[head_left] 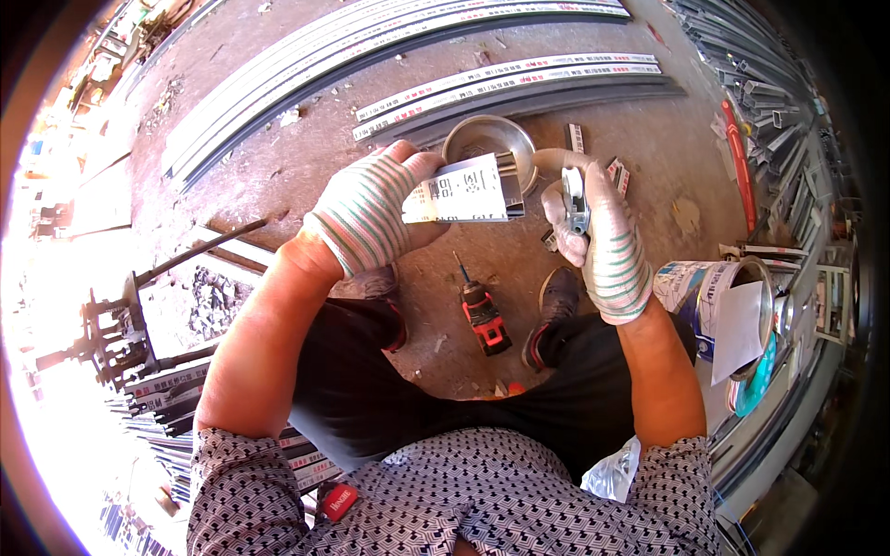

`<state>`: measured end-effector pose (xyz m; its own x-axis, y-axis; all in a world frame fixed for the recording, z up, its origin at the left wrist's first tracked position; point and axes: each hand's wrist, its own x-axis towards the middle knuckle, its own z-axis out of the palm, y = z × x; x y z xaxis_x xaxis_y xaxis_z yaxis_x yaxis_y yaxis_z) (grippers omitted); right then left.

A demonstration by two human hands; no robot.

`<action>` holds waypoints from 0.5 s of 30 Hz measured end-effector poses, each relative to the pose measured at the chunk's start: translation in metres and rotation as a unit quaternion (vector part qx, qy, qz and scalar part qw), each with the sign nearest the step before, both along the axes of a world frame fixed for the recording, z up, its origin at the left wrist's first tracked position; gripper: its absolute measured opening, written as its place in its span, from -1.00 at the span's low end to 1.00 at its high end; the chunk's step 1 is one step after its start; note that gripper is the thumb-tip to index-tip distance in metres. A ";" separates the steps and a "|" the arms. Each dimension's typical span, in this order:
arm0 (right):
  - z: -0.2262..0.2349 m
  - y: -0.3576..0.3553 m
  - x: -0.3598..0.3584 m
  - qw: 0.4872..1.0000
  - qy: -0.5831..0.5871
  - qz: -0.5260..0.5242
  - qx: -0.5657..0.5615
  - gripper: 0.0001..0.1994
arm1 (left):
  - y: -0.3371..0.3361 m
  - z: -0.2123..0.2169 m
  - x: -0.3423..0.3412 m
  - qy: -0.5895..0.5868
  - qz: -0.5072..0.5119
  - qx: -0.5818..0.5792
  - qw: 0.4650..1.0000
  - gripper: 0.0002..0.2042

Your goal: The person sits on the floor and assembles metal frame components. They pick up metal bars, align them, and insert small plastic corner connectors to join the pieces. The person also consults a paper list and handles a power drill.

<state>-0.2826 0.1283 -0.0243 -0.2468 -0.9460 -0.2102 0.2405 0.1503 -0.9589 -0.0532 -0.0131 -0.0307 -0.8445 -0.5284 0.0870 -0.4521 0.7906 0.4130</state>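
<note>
Over at the floor's [436, 357] left side, a dark metal frame [134, 315] with long rods, and just nearer the person, a bundle of labelled profiles [176, 394]. Toward the floor's far side, long pale profiles [399, 57] run in rows. And here comes the left hand [375, 204], in a striped glove, its fingers closed firmly round the left end of a short profile piece [464, 192]! That piece is up above the floor, label side showing, hollow end facing right. Behind it, partly covered, a round metal bowl [475, 139]. Down between the two shoes, a red and black drill [484, 320], bit pointing away from the person. Now the right hand [607, 246], gloved to match: thumb and fingers pinched together on a small metal fitting [575, 199], forefinger stretched left toward the piece's open end; whether it touches, one cannot tell. Just beyond, small labelled offcuts [618, 176] on the floor. Near the floor's right edge, a long red bar [741, 171], then a printed bucket [695, 283] with a white sheet [737, 324] against it, and heaped metal profiles [760, 69] at the far right corner.
</note>
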 end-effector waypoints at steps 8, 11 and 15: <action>0.002 0.010 -0.003 0.997 0.065 -0.001 -0.040 -0.65 | 0.006 0.001 -0.006 -0.032 -0.013 -0.014 0.999 -0.37; 0.004 0.012 0.001 0.988 0.126 -0.012 -0.088 -0.69 | 0.009 0.002 -0.007 -0.042 -0.011 -0.020 0.999 -0.37; 0.004 0.013 0.006 0.964 0.220 -0.017 -0.149 -0.67 | 0.010 0.004 -0.008 -0.045 -0.010 -0.022 0.999 -0.37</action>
